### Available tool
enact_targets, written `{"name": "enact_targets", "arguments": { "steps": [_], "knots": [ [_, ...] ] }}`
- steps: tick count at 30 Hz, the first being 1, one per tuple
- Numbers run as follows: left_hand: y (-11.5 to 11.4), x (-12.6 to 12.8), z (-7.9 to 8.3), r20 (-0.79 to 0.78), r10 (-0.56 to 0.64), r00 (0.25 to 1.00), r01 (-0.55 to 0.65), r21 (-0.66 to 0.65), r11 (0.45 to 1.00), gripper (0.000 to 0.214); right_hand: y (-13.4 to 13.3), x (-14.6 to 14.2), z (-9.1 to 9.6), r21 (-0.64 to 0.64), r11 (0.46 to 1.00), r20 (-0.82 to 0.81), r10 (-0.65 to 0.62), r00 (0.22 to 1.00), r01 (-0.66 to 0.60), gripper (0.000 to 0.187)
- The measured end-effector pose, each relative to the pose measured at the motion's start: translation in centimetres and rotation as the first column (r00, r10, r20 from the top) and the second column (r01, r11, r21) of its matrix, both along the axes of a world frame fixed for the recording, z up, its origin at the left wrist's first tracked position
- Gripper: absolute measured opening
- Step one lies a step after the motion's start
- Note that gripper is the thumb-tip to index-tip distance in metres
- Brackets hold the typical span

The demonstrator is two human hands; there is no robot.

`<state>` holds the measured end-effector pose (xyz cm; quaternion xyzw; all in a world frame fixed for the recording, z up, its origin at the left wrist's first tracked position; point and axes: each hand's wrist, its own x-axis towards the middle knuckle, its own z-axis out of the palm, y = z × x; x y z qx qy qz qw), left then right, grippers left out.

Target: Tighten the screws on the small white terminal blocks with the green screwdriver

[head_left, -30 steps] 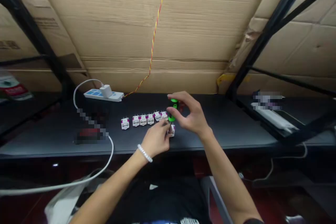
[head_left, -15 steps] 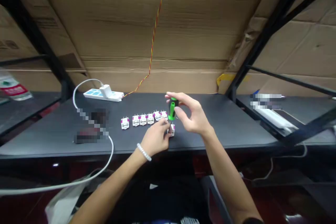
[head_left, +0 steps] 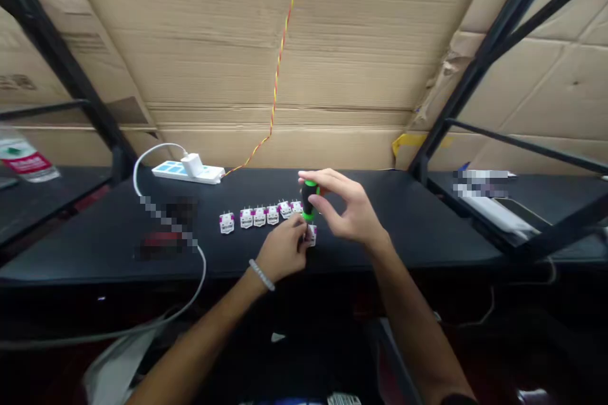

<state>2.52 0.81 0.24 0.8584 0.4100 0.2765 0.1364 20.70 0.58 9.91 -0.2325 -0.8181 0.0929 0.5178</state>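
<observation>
My right hand (head_left: pixel 344 209) pinches the green and black handle of a small screwdriver (head_left: pixel 310 200), which stands upright with its tip down on a small white and magenta part (head_left: pixel 311 235). My left hand (head_left: pixel 282 248), with a white bead bracelet on the wrist, is closed around that part and steadies it on the black table (head_left: pixel 427 234). To the left of the hands lies a row of several like white and magenta parts (head_left: pixel 259 217).
A white and blue power strip (head_left: pixel 187 171) with a white plug and a cable lies at the back left. A blurred dark object (head_left: pixel 166 231) sits to the left. Cardboard sheets line the back wall, with a red and yellow twisted wire (head_left: pixel 280 57) hanging down. Black frame bars stand on both sides.
My right hand's fingers have shifted on the screwdriver handle, turning it, and the handle sits a little lower. The left hand stays on the part.
</observation>
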Motion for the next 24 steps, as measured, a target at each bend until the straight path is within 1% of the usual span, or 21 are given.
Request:
{"name": "enact_targets", "arguments": {
  "steps": [3,5,6,10,11,12,15,18,20,23,24],
  "knots": [
    [0.0,0.1,0.0,0.002,0.01,1.0,-0.01,-0.004,1.0,0.013,0.2,-0.2,-0.2,0.051,0.995,0.002,-0.082,0.997,0.082,0.036],
    [0.0,0.1,0.1,0.003,0.001,1.0,-0.001,-0.003,1.0,0.014,0.3,-0.1,-0.5,0.053,0.991,0.007,-0.124,0.992,0.123,0.039],
    [0.0,0.1,0.1,0.005,-0.007,1.0,0.007,-0.001,1.0,0.015,0.3,-0.1,-0.6,0.039,0.992,0.007,-0.118,0.993,0.118,0.04],
    [0.1,0.1,0.1,0.028,-0.035,0.999,0.036,-0.002,0.999,0.016,0.3,0.4,-1.1,-0.076,0.997,-0.041,0.032,0.999,-0.035,0.045],
    [0.1,0.0,0.1,0.032,-0.042,0.999,0.042,-0.006,0.999,0.015,0.3,0.5,-1.1,-0.088,0.995,-0.049,0.052,0.997,-0.056,0.044],
    [0.1,0.0,0.0,0.036,-0.045,0.998,0.045,-0.008,0.999,0.014,0.3,0.5,-1.1,-0.086,0.995,-0.053,0.046,0.998,-0.05,0.041],
    [0.1,0.0,0.1,0.046,-0.055,0.997,0.055,-0.008,0.998,0.014,0.4,0.5,-0.8,-0.039,0.998,-0.035,-0.05,0.998,0.049,0.034],
    [0.1,0.0,0.1,0.048,-0.048,0.998,0.049,-0.012,0.999,0.014,0.2,0.4,-0.5,-0.004,0.995,-0.007,-0.1,0.995,0.1,0.034],
    [0.0,0.0,0.1,0.044,-0.046,0.998,0.047,-0.014,0.999,0.014,0.1,0.4,-0.4,-0.025,0.998,-0.002,-0.058,0.998,0.058,0.034],
    [0.0,0.0,0.2,0.037,-0.043,0.998,0.044,-0.017,0.999,0.014,-0.1,0.4,-0.5,-0.098,0.994,-0.037,0.045,0.998,-0.048,0.037],
    [0.0,0.1,0.1,0.033,-0.042,0.999,0.042,-0.019,0.999,0.014,-0.1,0.4,-0.5,-0.103,0.993,-0.044,0.054,0.998,-0.058,0.036]
  ]
}}
